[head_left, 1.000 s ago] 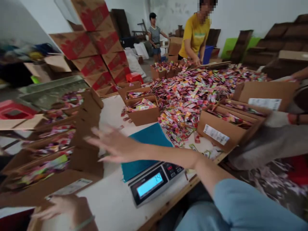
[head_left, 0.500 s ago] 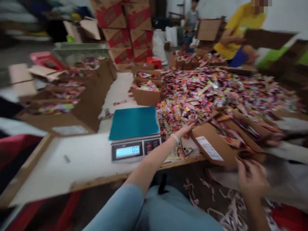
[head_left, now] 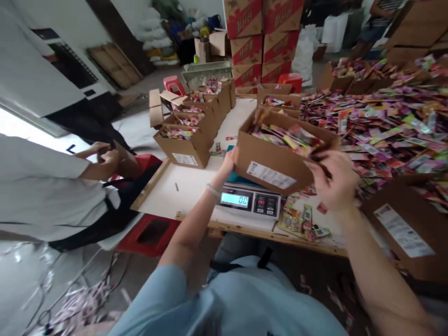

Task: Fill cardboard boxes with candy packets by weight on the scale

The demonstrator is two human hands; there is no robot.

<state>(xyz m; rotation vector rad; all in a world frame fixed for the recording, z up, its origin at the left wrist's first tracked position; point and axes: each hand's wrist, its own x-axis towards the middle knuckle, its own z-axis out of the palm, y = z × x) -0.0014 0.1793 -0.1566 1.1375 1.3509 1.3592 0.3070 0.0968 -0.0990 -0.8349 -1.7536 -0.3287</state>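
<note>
Co-worker: a person in a white sleeve [head_left: 38,186] sits at the far left, both hands together, well apart from the box.
Row of boxes: open cartons [head_left: 185,135] filled with sachets stand on the left part of the table.
Left hand: the left hand [head_left: 229,161] is closed on the left wall of the cardboard box [head_left: 276,161].
Box: it is held up just above the weighing scale [head_left: 250,200], filled with coloured sachets.
Handling: I judge it stiff but light; the load is loose, so hold both end walls and keep it level.
Right hand: the right hand [head_left: 332,179] grips the right end.
Table: a white table [head_left: 185,186] with a wooden edge; a big pile of sachets [head_left: 385,121] lies at the right.
Room: a storeroom with stacked red-printed cartons [head_left: 262,37] far behind.
</note>
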